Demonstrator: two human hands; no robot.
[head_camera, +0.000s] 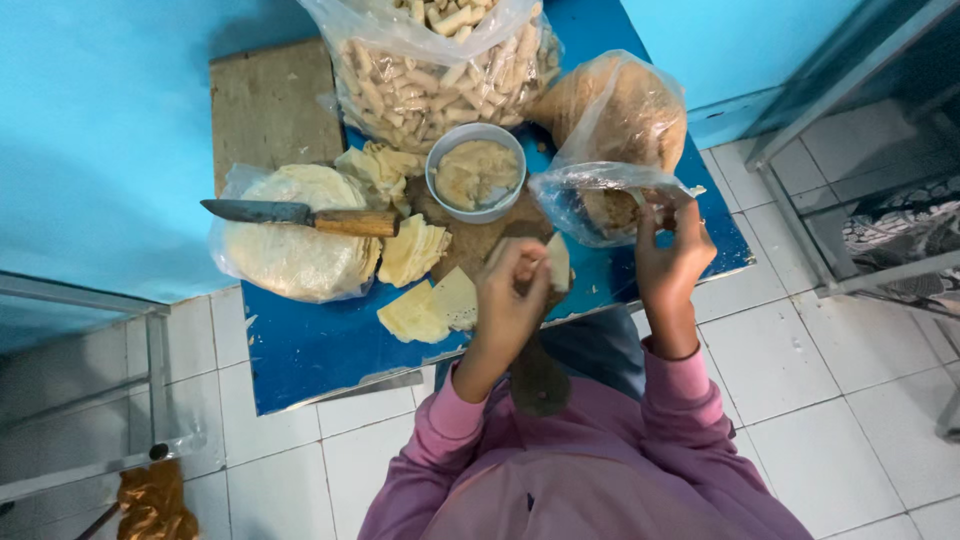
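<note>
My left hand (512, 290) is closed around a pale yellow wrapper piece (558, 262) above the low blue table (320, 350). My right hand (672, 250) pinches the rim of a clear plastic bag (590, 200) holding brown filling. Cut wrapper pieces (432, 308) lie just left of my left hand. A grey bowl of beige paste (476, 172) stands behind them.
A knife with a wooden handle (300, 215) rests on a bagged stack of round wrappers (290, 245). A big clear bag of rolled sticks (440, 70) and a tied bag of brown filling (620, 110) sit at the back. A wooden board (265, 105) lies at the back left; white floor tiles (820, 400) surround the table.
</note>
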